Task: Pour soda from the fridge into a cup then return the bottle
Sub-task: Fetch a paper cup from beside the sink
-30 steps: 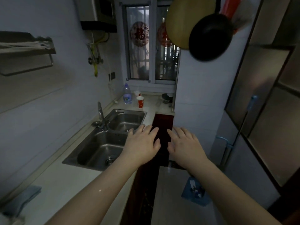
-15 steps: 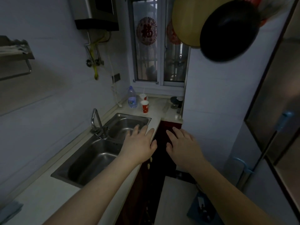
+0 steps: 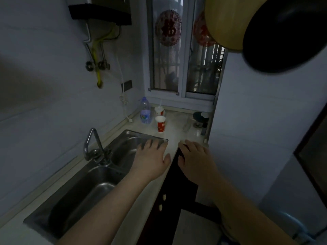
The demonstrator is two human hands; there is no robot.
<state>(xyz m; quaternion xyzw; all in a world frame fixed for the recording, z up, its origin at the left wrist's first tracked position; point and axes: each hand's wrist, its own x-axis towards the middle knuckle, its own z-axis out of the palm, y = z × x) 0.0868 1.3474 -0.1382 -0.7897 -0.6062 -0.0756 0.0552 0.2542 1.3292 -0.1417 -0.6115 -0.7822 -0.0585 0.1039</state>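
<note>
A clear plastic bottle (image 3: pixel 145 111) stands by the wall, the red paper cup (image 3: pixel 160 123) just beside it on the tabletop (image 3: pixel 178 128). Left hand (image 3: pixel 151 157) and right hand (image 3: pixel 194 160) hover empty, fingers (image 3: pixel 148 144) loosely spread. No fridge is plainly visible; better to fetch the soda first.

1. My kitchen is dim; the only light is weak daylight through the far window (image 3: pixel 184 55).
2. A pale sheen lies on the counter (image 3: pixel 178 131) below it.
3. Edges bend and blur; the near corners go murky.
</note>
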